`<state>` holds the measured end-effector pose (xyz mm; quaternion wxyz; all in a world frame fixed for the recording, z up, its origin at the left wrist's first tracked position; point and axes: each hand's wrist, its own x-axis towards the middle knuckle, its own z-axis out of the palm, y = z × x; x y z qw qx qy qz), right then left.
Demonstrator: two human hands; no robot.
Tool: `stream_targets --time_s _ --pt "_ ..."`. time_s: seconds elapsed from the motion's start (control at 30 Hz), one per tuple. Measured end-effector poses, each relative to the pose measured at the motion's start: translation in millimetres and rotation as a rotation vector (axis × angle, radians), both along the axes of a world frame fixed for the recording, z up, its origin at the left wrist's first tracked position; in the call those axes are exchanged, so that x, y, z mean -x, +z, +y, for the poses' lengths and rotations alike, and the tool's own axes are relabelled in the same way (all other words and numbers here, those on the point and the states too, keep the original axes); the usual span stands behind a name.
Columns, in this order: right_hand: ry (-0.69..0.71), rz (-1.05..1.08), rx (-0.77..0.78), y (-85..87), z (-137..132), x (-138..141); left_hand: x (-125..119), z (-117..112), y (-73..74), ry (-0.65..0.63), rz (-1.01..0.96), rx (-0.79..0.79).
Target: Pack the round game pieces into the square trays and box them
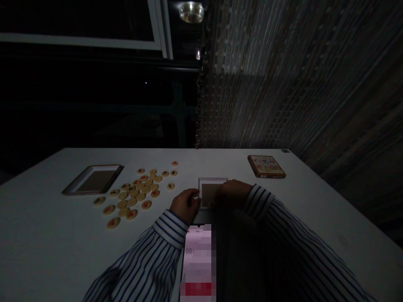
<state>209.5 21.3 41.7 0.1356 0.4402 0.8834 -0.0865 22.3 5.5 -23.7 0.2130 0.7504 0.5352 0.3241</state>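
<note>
A small open cardboard box [213,180] with pale walls and a brown inside lies in front of me. My left hand [186,204] is closed on its left wall, thumb and fingers pinched at the edge. Over the right side of the box, my right hand [233,193] reaches in with fingers bent down. At its fingertips a small yellowish round Chinese chess piece [211,204] shows in part; deep shadow hides most of the grip. Left of the box, several wooden Chinese chess pieces [134,193] with red or dark characters lie loosely spread, some blank side up.
An open box half [91,181] lies at the left on the white table [56,235]. At the back right is a printed box [267,166]. A lit phone [198,260] is close to me, below the small box. A string curtain [252,84] hangs behind the table.
</note>
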Motion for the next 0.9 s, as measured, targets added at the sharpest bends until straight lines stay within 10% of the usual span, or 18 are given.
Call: stream_targets --time_s 0.9 --pt "0.060 0.007 0.003 1.3 1.1 4.4 -0.5 0.0 0.8 0.012 0.001 0.015"
